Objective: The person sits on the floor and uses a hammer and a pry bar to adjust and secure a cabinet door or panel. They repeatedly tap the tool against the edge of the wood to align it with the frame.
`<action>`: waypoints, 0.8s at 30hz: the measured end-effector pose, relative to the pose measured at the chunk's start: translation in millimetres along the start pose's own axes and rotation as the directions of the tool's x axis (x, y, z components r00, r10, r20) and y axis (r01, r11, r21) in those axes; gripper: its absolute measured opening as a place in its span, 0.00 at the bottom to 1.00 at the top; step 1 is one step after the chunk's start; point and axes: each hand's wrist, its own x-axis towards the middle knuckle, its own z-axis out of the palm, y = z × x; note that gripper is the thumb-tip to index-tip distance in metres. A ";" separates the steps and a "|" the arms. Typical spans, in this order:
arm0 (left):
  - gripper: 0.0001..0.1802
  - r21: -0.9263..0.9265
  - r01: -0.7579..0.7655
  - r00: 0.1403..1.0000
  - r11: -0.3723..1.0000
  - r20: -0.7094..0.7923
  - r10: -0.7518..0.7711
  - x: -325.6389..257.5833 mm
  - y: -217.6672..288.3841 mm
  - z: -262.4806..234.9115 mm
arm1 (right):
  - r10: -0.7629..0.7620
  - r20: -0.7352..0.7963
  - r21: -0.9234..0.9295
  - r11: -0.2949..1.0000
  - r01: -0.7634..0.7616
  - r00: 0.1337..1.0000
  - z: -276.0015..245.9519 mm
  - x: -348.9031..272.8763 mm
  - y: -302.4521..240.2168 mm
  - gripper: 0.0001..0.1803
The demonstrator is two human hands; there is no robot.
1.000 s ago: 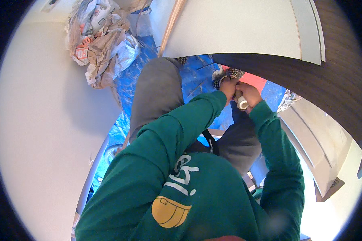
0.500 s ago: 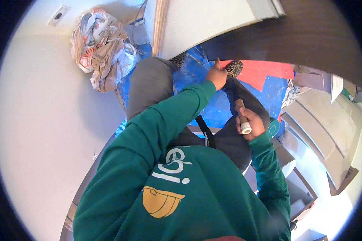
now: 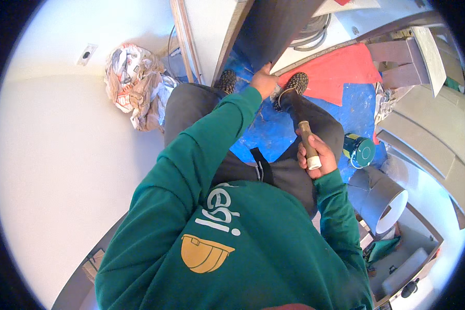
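My left hand (image 3: pixel 265 82) is at the near edge of a dark brown door panel (image 3: pixel 281 31), with its thumb against the panel and its fingers curled around the edge, partly hidden. Low in front of my right thigh, my right hand (image 3: pixel 320 155) is closed around a tool with a worn wooden handle (image 3: pixel 308 142) and a pale butt end. The tool's working end is hard to make out against my dark trousers. Between my hands, a black belt strap (image 3: pixel 262 165) hangs from my waist.
Blue sheeting (image 3: pixel 266 132) and a red sheet (image 3: pixel 336 70) cover the floor. Crumpled paper and plastic (image 3: pixel 137 88) lie by the left wall. To the right are a green bucket (image 3: pixel 364 151), a grey roll (image 3: pixel 380 199), leaning boards (image 3: pixel 423 134) and an open drawer (image 3: pixel 423 232).
The dark door panel has swung to the left with my left hand on it, uncovering a coil of cable and more red sheet behind. My right hand keeps the tool, slightly shifted.
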 end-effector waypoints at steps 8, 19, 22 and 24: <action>0.26 0.329 0.020 0.992 0.944 -0.124 0.022 -10.8 23.4 -8.3 | -0.021 0.109 0.129 0.992 0.007 0.994 -20.6 -2.0 4.1 0.24; 0.27 0.523 -0.004 0.994 0.852 -0.094 0.063 -39.9 92.0 -13.9 | -0.033 0.150 0.183 0.983 0.005 0.988 -29.3 -6.2 0.1 0.23; 0.25 0.416 -0.023 0.991 0.909 -0.109 0.075 -47.3 105.0 -21.4 | -0.037 0.151 0.163 0.987 0.012 0.988 -30.9 -4.7 1.3 0.23; 0.23 0.329 -0.006 0.989 0.944 -0.136 0.054 -54.3 112.3 -24.1 | -0.038 0.132 0.140 0.990 0.020 0.991 -29.3 -6.1 0.8 0.23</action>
